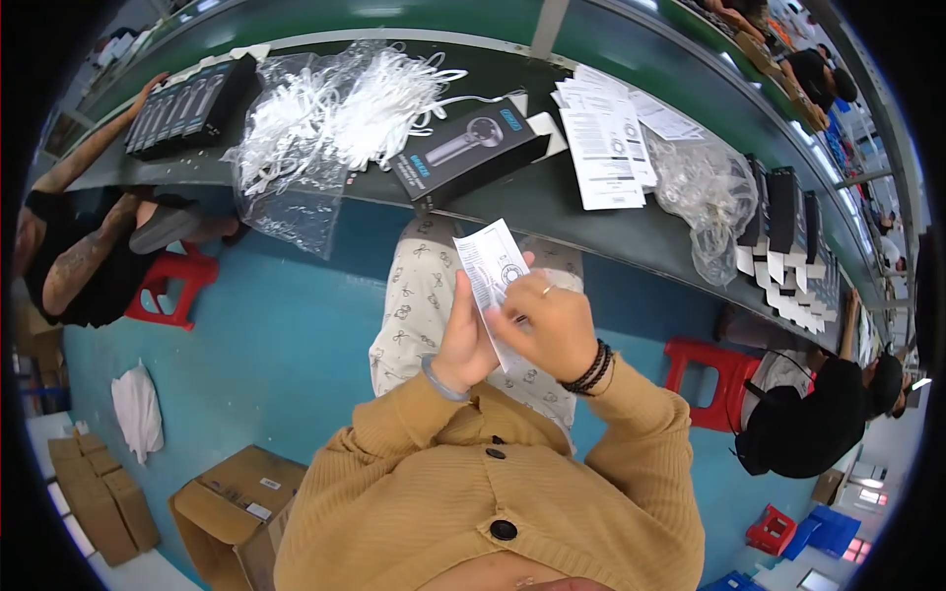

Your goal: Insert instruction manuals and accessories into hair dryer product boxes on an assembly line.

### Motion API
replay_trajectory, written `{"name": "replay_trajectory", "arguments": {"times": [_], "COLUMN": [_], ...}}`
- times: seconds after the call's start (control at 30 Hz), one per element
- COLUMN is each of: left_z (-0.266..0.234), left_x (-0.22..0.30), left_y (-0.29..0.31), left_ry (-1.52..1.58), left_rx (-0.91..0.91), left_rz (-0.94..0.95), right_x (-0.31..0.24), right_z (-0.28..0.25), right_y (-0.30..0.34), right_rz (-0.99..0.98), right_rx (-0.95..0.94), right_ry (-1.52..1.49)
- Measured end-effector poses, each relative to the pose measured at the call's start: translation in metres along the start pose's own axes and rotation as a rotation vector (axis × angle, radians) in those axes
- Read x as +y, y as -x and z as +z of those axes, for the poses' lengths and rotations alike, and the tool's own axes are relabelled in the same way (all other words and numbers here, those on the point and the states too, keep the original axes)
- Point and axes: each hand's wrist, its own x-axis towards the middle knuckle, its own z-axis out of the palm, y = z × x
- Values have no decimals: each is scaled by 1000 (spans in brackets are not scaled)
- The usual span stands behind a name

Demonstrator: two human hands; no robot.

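Observation:
Above my lap I hold a white printed instruction leaflet [481, 254], narrow and seemingly folded. My left hand [463, 340] grips its left side, with the thumb along the edge. My right hand [555, 325] is curled at its right side, fingers pressed to the paper; some fingertips are hidden behind it. Just beyond, on the table edge, lies a black box [468, 158] with a picture of a handheld fan; its end flap stands open at the right. More leaflets [601, 148] lie in an overlapping pile to the right of the box.
White cables [365, 103] spill from a clear bag left of the box. Clear plastic bags [695, 187] and black boxes with open flaps [788, 227] line the right. Packed boxes [187, 108] stand far left. Co-workers sit on both sides, near red stools [700, 379]. A carton [236, 492] is behind left.

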Motion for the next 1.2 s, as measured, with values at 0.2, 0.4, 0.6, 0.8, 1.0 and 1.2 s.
{"name": "replay_trajectory", "arguments": {"times": [0.2,0.4,0.6,0.8,1.0,1.2], "left_z": [-32,-40,-58,-82,-86,-97], "left_x": [19,39,67,69,92,95], "left_y": [13,17,53,46,68,54], "left_ry": [228,143,312,259,196,236], "left_rx": [72,261,140,153,263,188], "left_rz": [-44,-29,9,-52,220,261], "right_x": [5,72,99,181,101,-32], "right_z": [-21,-47,56,-13,-64,3], "right_y": [-37,-204,-317,-299,-265,-154], "right_rz": [-162,-111,-53,-105,-78,155], "right_rx": [-68,101,-389,-474,149,-135], "right_ry": [-170,93,584,530,47,-658]}}
